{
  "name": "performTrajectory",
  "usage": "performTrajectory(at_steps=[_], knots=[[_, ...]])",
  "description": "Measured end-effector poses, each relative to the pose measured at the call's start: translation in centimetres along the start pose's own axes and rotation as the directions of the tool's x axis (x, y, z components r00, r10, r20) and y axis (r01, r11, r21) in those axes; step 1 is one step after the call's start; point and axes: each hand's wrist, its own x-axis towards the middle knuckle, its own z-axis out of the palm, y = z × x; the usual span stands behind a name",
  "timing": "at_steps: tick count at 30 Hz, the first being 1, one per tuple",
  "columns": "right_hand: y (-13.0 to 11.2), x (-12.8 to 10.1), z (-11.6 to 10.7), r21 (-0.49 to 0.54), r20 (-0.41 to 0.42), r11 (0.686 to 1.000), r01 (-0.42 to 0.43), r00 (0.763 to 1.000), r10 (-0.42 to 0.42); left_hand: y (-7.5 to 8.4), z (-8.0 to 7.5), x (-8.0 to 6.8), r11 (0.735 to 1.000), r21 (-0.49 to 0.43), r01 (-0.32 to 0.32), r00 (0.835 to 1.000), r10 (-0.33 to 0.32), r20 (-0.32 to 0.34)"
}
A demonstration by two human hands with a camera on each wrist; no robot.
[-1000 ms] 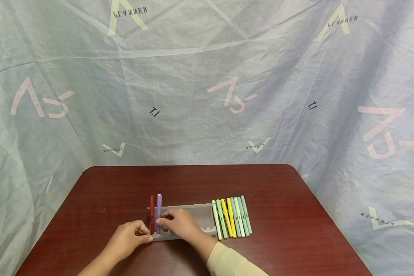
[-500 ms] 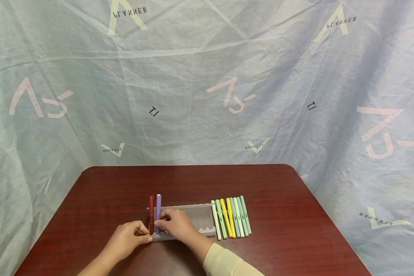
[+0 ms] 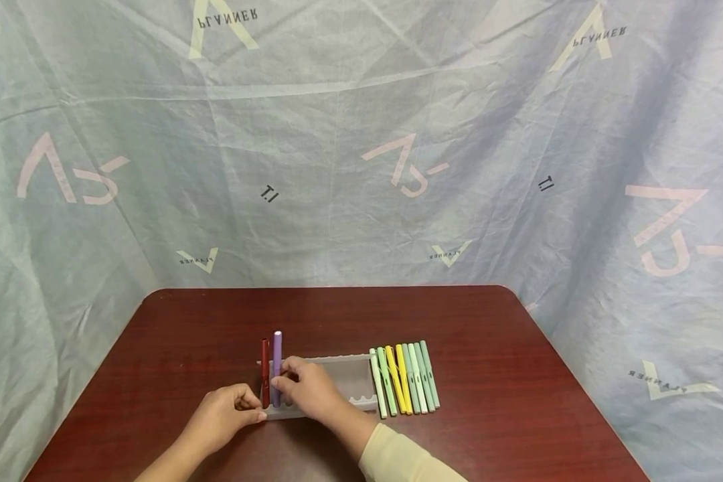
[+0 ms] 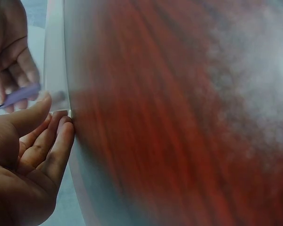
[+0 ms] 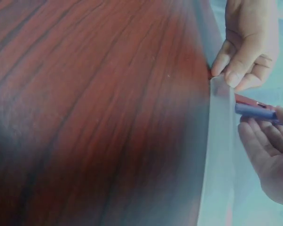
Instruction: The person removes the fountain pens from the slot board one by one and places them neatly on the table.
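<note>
A translucent pen rack (image 3: 286, 412) with notched edges lies on the table. My left hand (image 3: 224, 416) pinches its near left corner; in the left wrist view the thumb and fingers close on that corner (image 4: 60, 112). A dark red pen (image 3: 266, 375) lies across the rack at its left end. Just right of it, a purple pen (image 3: 278, 355) is pinched by my right hand (image 3: 314, 389) between thumb and fingers. The right wrist view shows the purple pen (image 5: 254, 111) close beside the red pen (image 5: 246, 100), its end near the rack's edge.
Right of the rack several pens (image 3: 405, 380) lie side by side, in light green, yellow and grey-green. The dark red wooden table (image 3: 494, 348) has rounded far corners. A grey printed cloth (image 3: 337, 201) hangs around its back and sides.
The purple pen's far end has risen slightly in the last half second, with my right hand still gripping it. My left hand stays at the rack's corner.
</note>
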Motion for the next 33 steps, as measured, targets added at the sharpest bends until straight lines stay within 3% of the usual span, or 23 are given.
performTrajectory(at_steps=[6,14,24,33], knots=[[-0.7,0.0,-0.6,0.201,0.036,0.979,-0.015,0.999,0.007,-0.1,0.0,0.0,1.0,-0.006,-0.006,1.0,0.006,0.001],[-0.2,-0.7,-0.2,0.344,0.131,0.935,-0.087,0.99,0.044,-0.1,-0.1,0.0,1.0,0.002,-0.018,1.0,0.018,-0.002],[0.8,-1.0,0.3,0.361,0.156,0.928,-0.088,0.987,0.032,-0.1,0.1,0.1,1.0,0.017,0.008,1.0,-0.008,-0.014],[1.5,-1.2,-0.6,0.418,0.148,0.903,-0.097,0.988,0.038,0.1,0.1,0.0,0.999,0.022,0.028,1.0,-0.028,-0.008]])
